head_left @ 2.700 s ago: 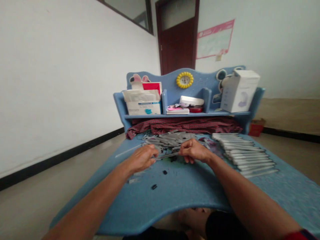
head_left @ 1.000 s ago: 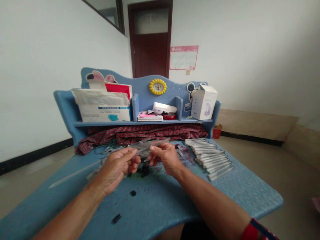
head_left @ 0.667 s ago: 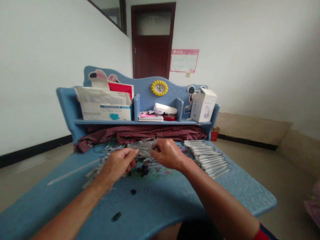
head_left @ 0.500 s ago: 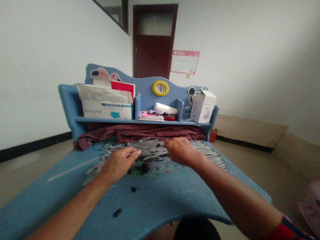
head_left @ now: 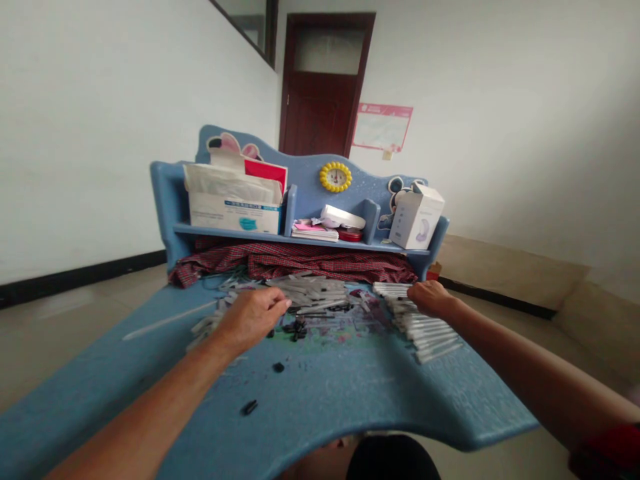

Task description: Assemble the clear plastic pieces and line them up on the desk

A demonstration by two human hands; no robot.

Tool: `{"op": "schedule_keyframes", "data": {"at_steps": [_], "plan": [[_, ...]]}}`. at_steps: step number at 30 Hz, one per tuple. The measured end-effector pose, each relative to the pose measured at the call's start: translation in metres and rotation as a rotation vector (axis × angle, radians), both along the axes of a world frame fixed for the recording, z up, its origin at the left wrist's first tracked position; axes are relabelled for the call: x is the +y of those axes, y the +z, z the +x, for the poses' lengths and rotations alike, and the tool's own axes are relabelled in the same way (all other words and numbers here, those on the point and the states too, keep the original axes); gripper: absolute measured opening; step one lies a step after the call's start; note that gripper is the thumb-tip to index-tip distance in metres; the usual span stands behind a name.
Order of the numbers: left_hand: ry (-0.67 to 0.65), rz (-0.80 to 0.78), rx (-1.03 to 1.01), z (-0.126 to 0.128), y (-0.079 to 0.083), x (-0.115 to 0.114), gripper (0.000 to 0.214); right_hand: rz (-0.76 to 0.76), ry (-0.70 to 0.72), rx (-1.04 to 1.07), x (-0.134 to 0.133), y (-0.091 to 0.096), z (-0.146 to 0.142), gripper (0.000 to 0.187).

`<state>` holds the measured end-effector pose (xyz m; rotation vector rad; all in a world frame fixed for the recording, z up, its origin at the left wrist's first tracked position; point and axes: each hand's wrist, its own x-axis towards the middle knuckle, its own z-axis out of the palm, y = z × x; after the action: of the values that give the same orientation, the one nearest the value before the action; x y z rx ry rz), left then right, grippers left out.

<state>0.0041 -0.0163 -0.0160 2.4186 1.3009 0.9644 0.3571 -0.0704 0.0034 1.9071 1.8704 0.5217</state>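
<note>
My left hand is closed in a loose pinch beside a heap of thin translucent plastic strips or tubes. Whatever its fingers may hold is hidden. At the right, my right hand is closed over a row of slim pale tubes lying side by side; what its fingertips grip cannot be made out. Small black plastic pieces lie clustered just right of my left hand. Two more, a black bit and a longer black piece, lie apart nearer the front edge.
One long pale strip lies on the blue desk at left. Behind the heap is bunched checked cloth, under a shelf holding a mask box, papers and a white box. The desk's front edge curves inward.
My right hand has moved right, from beside the heap to over the row of tubes. My left hand stays near the heap, still pinched. The camera view has shifted slightly.
</note>
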Motion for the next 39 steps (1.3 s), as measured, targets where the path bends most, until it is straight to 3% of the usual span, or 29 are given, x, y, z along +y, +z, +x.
{"op": "schedule_keyframes", "data": {"at_steps": [7, 17, 28, 39], "plan": [[-0.026, 0.044, 0.045, 0.0, -0.008, 0.004, 0.028, -0.01, 0.013, 0.013, 0.007, -0.008, 0.006, 0.029], [-0.018, 0.03, 0.116, 0.001, -0.002, -0.001, 0.026, 0.032, 0.008, 0.06, 0.007, -0.01, -0.002, 0.035], [-0.043, 0.051, 0.057, 0.002, -0.004, -0.002, 0.022, 0.033, 0.004, 0.118, 0.008, -0.014, -0.004, 0.026], [-0.046, 0.005, 0.124, 0.003, -0.003, -0.004, 0.024, 0.069, 0.012, 0.142, 0.001, -0.014, 0.001, 0.024]]}}
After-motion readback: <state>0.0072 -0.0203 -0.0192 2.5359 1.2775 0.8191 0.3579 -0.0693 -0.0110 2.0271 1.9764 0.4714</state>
